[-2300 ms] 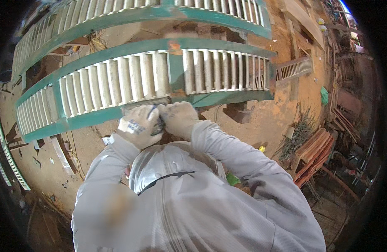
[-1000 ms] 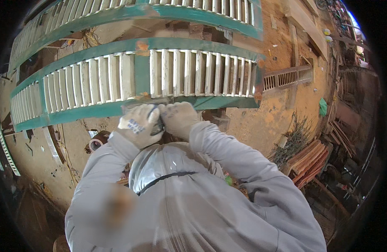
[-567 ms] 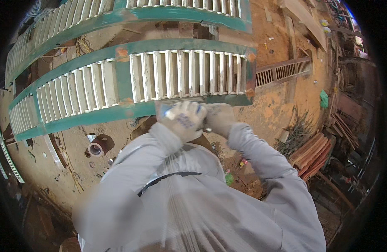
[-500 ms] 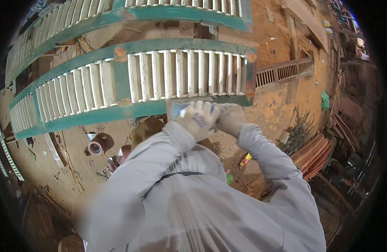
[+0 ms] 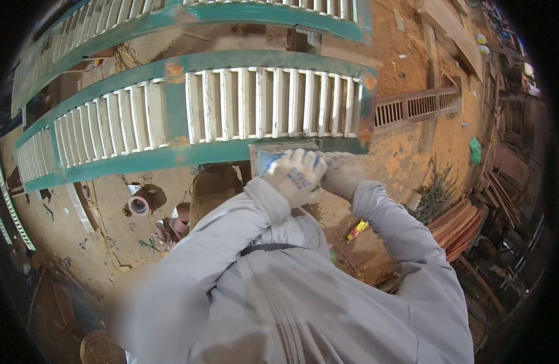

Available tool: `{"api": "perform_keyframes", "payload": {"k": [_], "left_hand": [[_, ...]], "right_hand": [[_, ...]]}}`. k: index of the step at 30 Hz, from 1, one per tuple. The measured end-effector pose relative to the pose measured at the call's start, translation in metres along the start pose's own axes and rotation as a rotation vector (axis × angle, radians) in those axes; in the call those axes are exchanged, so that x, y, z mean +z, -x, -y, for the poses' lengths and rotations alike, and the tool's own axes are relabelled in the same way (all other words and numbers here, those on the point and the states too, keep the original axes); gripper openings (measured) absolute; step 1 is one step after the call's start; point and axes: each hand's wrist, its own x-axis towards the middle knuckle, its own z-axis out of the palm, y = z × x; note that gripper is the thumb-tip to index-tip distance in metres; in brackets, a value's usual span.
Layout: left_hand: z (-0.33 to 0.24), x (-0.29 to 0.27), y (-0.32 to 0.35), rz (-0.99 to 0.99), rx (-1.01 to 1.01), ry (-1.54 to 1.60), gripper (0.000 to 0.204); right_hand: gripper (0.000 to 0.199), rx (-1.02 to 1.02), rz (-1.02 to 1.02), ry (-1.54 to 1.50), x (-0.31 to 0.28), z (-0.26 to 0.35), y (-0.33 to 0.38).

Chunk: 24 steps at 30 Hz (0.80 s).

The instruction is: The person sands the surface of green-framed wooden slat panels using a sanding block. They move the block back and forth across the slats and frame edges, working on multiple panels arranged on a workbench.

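A long green louvred shutter (image 5: 126, 159) with whitish slats (image 5: 255, 103) lies crosswise in front of me, with bare orange-brown patches at its joints. At its near edge, my gloved left hand (image 5: 296, 177) is closed over a flat rectangular piece (image 5: 285, 147), greyish with some blue showing. That piece overlaps the shutter's near rail; its underside is hidden. My gloved right hand (image 5: 341, 175) is closed right beside the left one, touching it. What lies inside the right fingers is hidden.
Beyond it lies a second green shutter (image 5: 267, 20). A small brown louvred panel (image 5: 417, 106) rests to the right. Stacked reddish boards (image 5: 458, 225) and dry brush (image 5: 436, 193) are at the near right. Left of me, a brown cylinder (image 5: 143, 203) lies on the ground.
Both hands have drawn slightly toward me along with the flat piece, and more of that piece shows. The whole view has shifted a little.
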Motion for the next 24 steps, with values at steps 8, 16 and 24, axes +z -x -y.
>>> {"api": "perform_keyframes", "payload": {"k": [8, 16, 24], "left_hand": [[0.070, -0.091, 0.108, 0.021, -0.129, -0.060, 0.069], [0.121, -0.129, 0.178, 0.045, -0.113, -0.204, 0.077], [0.072, -0.092, 0.104, 0.080, -0.112, -0.138, 0.072]], "right_hand": [[0.021, -0.125, -0.126, -0.072, -0.012, 0.139, -0.058], [0.016, -0.273, -0.291, -0.144, -0.009, 0.214, -0.091], [0.018, -0.232, -0.216, -0.109, 0.001, 0.128, -0.061]]}}
